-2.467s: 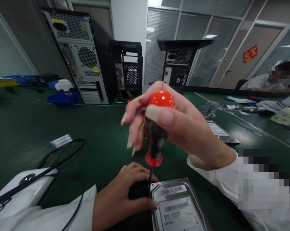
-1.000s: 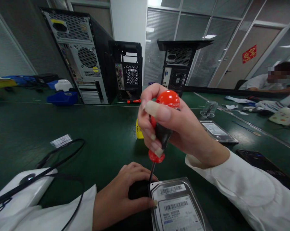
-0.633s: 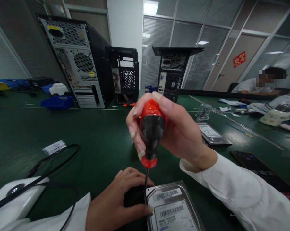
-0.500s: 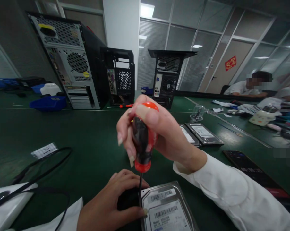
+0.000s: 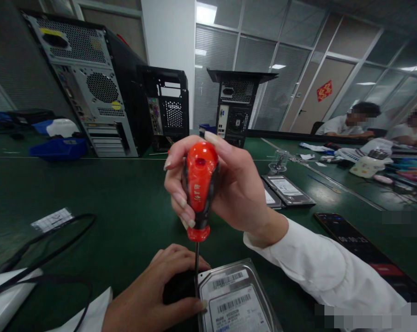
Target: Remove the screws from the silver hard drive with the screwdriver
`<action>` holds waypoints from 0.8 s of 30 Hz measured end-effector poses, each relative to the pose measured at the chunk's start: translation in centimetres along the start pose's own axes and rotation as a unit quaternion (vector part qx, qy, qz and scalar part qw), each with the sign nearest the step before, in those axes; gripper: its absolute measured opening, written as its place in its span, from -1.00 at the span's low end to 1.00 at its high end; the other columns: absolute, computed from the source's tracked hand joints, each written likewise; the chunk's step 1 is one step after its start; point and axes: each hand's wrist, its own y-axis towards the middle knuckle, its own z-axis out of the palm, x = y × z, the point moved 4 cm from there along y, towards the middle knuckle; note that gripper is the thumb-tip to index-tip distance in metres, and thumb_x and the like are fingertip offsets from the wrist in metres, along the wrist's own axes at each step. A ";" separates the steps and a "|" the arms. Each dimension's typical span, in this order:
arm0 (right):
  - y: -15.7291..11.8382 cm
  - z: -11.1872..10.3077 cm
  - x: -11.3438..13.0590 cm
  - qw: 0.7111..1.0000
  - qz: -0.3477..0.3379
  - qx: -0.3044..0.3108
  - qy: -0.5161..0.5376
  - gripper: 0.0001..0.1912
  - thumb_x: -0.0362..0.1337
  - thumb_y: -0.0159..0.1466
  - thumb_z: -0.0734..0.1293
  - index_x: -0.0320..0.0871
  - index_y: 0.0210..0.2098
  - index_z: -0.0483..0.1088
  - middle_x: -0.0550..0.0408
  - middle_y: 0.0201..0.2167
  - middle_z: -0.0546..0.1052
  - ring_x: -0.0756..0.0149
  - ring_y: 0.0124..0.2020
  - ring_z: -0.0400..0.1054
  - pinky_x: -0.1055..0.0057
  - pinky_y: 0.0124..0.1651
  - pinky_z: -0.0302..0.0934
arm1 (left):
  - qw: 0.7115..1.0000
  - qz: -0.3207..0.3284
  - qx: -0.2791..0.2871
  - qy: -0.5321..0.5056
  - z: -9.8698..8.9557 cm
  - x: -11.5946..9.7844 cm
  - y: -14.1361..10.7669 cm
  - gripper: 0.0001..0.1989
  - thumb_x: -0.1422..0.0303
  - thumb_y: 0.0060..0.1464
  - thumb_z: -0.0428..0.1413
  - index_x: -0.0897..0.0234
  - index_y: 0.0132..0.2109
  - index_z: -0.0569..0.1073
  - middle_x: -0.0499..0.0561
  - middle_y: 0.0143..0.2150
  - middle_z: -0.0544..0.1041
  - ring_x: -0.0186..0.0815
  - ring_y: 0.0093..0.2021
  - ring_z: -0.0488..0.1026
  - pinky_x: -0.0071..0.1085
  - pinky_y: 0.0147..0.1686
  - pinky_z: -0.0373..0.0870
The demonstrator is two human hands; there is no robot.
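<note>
A red and black screwdriver (image 5: 199,184) stands nearly upright in my right hand (image 5: 229,184), whose fingers wrap round its handle. Its thin shaft runs down to the left edge of a silver hard drive (image 5: 238,295) with white labels; the tip itself is hard to make out. My left hand (image 5: 160,290) rests at the drive's left side, thumb on the label's edge and fingers around the upper left corner, holding it on the green table (image 5: 125,193).
Computer cases (image 5: 101,87) stand at the back. Two more drives (image 5: 288,190) lie right of my right hand, near a clear jar (image 5: 279,160). A phone (image 5: 360,244) lies at right, black cables (image 5: 56,249) at left. Two people sit at the far right.
The fingers of my right hand have shifted round the handle, and the screwdriver has turned so its red side with writing shows. The whole view has moved slightly; my left hand keeps its place on the drive.
</note>
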 end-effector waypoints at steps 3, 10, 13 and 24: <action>0.0 0.0 0.0 1.000 0.001 -0.008 0.000 -0.73 -0.10 0.27 0.09 -0.14 -0.33 0.28 0.18 -0.52 0.28 0.49 -0.58 0.21 0.52 -0.47 0.23 | 1.000 0.003 -0.004 -0.003 -0.1 0.1 0.1 -0.66 0.20 0.02 0.19 0.08 -0.03 0.43 -0.04 0.00 0.43 -0.12 0.04 0.28 -0.21 0.08 0.19; 0.0 0.4 -0.4 1.000 -0.004 -0.014 0.024 -0.87 -0.21 0.25 0.19 -0.12 -0.38 0.18 0.20 -0.51 0.31 0.54 -0.64 0.19 0.60 -0.60 0.15 | 1.000 0.006 -0.020 -0.002 -0.2 -0.8 -0.1 -0.62 0.21 -0.04 0.23 0.10 -0.04 0.43 -0.03 -0.04 0.43 -0.12 0.00 0.28 -0.22 0.03 0.21; 0.0 0.4 -0.6 0.999 -0.012 -0.012 0.049 -0.90 -0.22 0.27 0.19 -0.08 -0.33 0.15 0.27 -0.60 0.25 0.58 -0.71 0.08 0.65 -0.65 0.02 | 0.999 0.007 -0.030 0.007 -0.1 -1.2 -0.3 -0.55 0.18 -0.10 0.26 0.10 -0.02 0.42 -0.02 -0.06 0.43 -0.11 -0.03 0.29 -0.21 0.00 0.21; 0.3 0.1 -1.1 0.994 -0.070 0.024 0.084 -0.69 -0.10 0.33 0.07 -0.19 -0.34 0.27 0.15 -0.44 0.31 0.58 -0.63 0.24 0.62 -0.59 0.17 | 0.999 -0.020 -0.028 0.024 0.2 -1.1 -0.1 -0.50 0.11 -0.17 0.29 0.10 -0.04 0.45 0.01 0.00 0.35 -0.04 0.06 0.21 -0.13 0.08 0.16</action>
